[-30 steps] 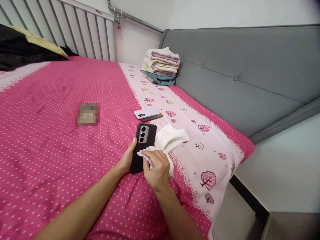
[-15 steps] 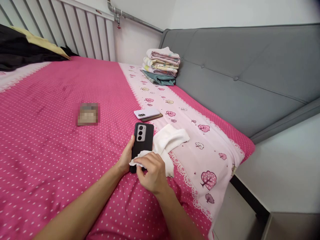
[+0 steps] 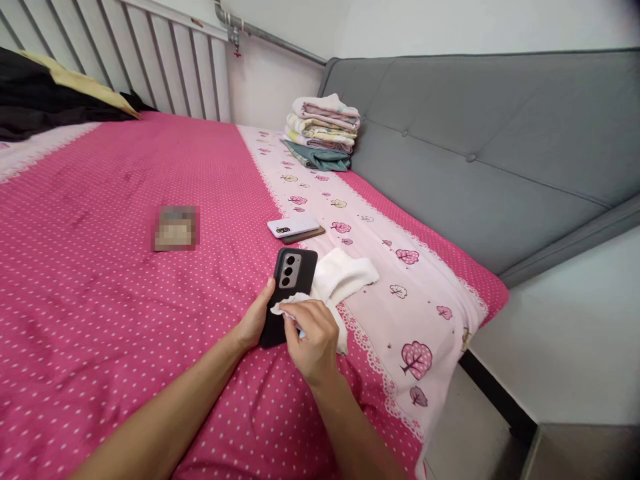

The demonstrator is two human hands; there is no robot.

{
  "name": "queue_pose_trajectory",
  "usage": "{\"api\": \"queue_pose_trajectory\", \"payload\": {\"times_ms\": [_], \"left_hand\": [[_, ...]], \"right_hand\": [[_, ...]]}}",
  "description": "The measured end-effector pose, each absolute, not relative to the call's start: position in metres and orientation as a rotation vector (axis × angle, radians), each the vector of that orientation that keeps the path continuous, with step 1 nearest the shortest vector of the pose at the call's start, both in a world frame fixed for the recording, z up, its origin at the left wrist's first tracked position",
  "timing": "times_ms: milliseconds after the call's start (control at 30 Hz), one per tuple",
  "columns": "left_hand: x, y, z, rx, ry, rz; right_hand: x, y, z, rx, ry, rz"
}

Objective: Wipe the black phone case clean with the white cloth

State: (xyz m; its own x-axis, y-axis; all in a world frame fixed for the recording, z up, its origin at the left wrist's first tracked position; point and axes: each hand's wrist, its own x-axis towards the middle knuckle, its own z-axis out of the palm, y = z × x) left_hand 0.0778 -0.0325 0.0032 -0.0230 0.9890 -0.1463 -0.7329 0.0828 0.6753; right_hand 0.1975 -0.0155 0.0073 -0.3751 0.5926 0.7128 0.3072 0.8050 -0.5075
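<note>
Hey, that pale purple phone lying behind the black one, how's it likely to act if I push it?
The pale purple phone should probably move as one stiff slab, being flat and straight-edged. It may slide off the brown flat item it overlaps. Lying flat, it seems unlikely to roll.

The wall (image 3: 475, 25) is white, the headboard (image 3: 480, 127) is grey and padded; beyond the pink bed (image 3: 195, 160) stands a pale radiator (image 3: 167, 63).

No readable text, brands, numbers or signs.
</note>
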Motion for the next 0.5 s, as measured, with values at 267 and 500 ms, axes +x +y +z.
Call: {"api": "queue_pose_trajectory", "payload": {"times_ms": [267,500], "left_hand": [[0.0810,-0.0333,0.0068,0.488,0.639,1.465],[0.0795,-0.0330,0.0036,0.407,0.638,1.458]], "right_hand": [[0.1978,-0.0124,0.0077,-0.731,-1.849,0.321],[0.1996,-0.0089,0.0044,-0.868,-1.820,0.270]]}}
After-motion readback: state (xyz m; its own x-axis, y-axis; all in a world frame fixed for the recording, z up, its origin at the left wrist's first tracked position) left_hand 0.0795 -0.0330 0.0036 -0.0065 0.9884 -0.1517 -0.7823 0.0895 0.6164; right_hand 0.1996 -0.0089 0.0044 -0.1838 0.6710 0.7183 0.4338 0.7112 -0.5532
